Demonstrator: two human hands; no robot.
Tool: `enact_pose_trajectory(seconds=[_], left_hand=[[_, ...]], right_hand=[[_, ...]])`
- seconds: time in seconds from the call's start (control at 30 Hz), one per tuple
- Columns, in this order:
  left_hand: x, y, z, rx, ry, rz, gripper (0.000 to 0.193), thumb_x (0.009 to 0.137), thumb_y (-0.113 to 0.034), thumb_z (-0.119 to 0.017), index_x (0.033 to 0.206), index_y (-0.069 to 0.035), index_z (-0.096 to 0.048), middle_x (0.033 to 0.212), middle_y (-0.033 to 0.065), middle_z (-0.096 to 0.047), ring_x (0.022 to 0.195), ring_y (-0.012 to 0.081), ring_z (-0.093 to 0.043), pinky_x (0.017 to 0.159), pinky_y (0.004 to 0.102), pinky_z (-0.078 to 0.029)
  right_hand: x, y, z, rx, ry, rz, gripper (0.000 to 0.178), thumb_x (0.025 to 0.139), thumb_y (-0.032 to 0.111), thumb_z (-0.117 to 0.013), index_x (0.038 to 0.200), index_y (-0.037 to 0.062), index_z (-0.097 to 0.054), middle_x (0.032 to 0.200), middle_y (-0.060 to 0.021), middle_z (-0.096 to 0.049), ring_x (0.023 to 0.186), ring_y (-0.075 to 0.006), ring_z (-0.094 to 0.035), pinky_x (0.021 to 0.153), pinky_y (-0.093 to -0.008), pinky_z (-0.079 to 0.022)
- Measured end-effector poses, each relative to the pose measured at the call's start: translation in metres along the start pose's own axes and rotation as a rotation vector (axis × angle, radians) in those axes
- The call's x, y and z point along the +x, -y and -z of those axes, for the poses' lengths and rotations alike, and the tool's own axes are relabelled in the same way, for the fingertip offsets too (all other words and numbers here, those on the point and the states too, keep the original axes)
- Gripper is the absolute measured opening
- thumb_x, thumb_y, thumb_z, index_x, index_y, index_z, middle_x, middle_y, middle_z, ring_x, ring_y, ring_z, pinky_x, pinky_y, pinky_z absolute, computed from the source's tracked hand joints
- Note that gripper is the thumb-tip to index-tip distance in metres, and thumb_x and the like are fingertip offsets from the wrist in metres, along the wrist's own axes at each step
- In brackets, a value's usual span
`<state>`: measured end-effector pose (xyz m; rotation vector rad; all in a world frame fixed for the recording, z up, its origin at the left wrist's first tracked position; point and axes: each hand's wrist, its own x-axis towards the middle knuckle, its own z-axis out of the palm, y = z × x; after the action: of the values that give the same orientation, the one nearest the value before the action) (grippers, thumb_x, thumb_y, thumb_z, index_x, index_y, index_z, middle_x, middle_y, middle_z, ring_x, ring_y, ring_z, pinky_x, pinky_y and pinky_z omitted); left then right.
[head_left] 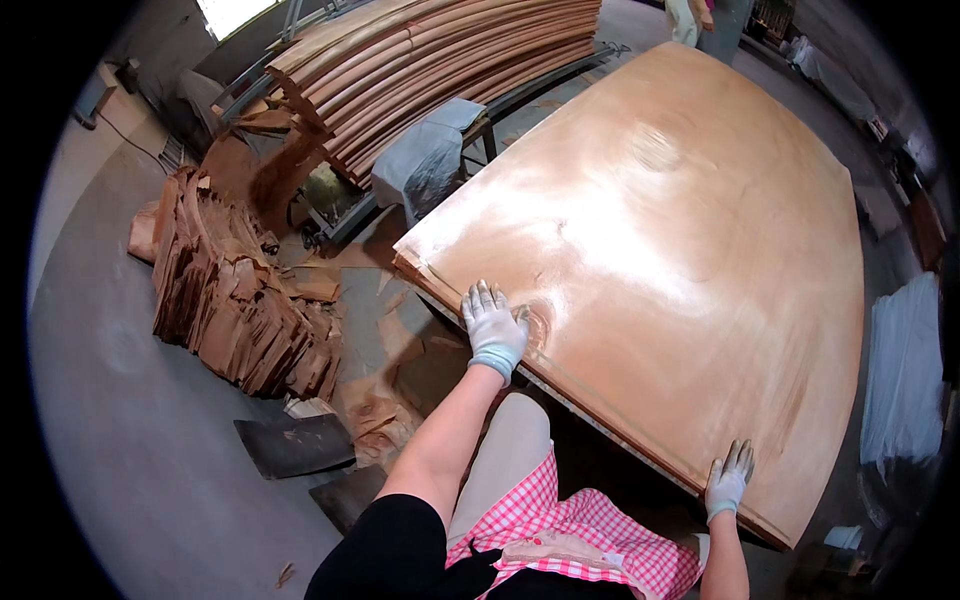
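A large sheet of wood veneer [690, 230] lies on top of a low stack and fills the right half of the view. It is smooth and light brown, with shiny patches and a round knot mark near its front edge. My left hand [495, 325], in a pale work glove, rests flat on it by that mark, fingers stretched out. Further right along the same edge, my gloved right hand [729, 480] lies on the sheet with its fingers extended. Neither hand grips anything. Thin layered edges show beneath the top sheet.
Long veneer sheets [440, 75] are piled on a metal rack at the back left. A heap of broken veneer pieces [240, 290] sits on the left, with scraps on the floor. Grey plastic [425, 150] covers something between. Another person [688, 20] stands beyond the far edge.
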<state>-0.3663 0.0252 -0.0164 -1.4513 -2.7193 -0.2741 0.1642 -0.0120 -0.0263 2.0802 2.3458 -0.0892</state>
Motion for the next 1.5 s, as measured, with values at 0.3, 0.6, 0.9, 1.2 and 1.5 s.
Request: enact_pose_trajectory(seconds=[0.3,0.6,0.9,1.2,1.5], left_hand=[[0.025,0.06,-0.005,0.07,0.081,-0.104,0.066,0.096,-0.046,-0.038,0.143,0.001,-0.039,0.153,0.0174,-0.032,0.142,0.0285,-0.028,0.118,0.0494,-0.008],[0.047,0.126,-0.005,0.157,0.025,-0.147,0.059,0.096,-0.042,-0.039,0.141,-0.003,-0.044,0.152,0.0133,-0.035,0.142,0.0246,-0.028,0.118,0.0507,-0.005],[0.073,0.15,0.009,0.049,0.11,-0.083,0.098,0.082,-0.069,-0.049,0.147,0.002,-0.028,0.155,0.0174,-0.027,0.146,0.0297,-0.018,0.119,0.0461,-0.003],[0.115,0.184,0.009,-0.166,0.226,0.265,0.124,0.06,-0.068,-0.076,0.15,-0.002,-0.024,0.153,0.0188,-0.031,0.144,0.0312,-0.023,0.117,0.0425,-0.017],[0.149,0.197,0.005,-0.456,0.165,0.844,0.092,0.079,-0.05,-0.069,0.148,-0.003,-0.029,0.145,0.0217,-0.042,0.135,0.0315,-0.042,0.108,0.0403,-0.036]], right_hand=[[0.0,-0.009,-0.006,-0.034,0.007,-0.004,0.063,0.096,0.032,-0.043,0.15,0.0051,-0.027,0.157,-0.0213,-0.017,0.145,-0.0392,-0.015,0.118,-0.0485,-0.009],[-0.002,-0.009,-0.008,-0.04,-0.009,0.01,0.062,0.096,0.032,-0.043,0.15,0.0056,-0.028,0.157,-0.0207,-0.018,0.145,-0.039,-0.016,0.117,-0.0491,-0.011],[-0.002,-0.011,-0.007,0.0,-0.038,0.027,0.06,0.095,0.027,-0.045,0.148,0.0033,-0.03,0.156,-0.0211,-0.02,0.144,-0.0403,-0.017,0.117,-0.0499,-0.013],[-0.003,-0.011,-0.005,0.0,-0.051,0.037,0.06,0.094,0.028,-0.045,0.148,0.0037,-0.031,0.156,-0.0214,-0.021,0.143,-0.0406,-0.018,0.117,-0.0502,-0.013],[-0.007,-0.016,-0.001,-0.023,-0.025,0.003,0.064,0.094,0.029,-0.046,0.15,0.0067,-0.027,0.157,-0.0219,-0.019,0.144,-0.04,-0.016,0.118,-0.05,-0.01]])
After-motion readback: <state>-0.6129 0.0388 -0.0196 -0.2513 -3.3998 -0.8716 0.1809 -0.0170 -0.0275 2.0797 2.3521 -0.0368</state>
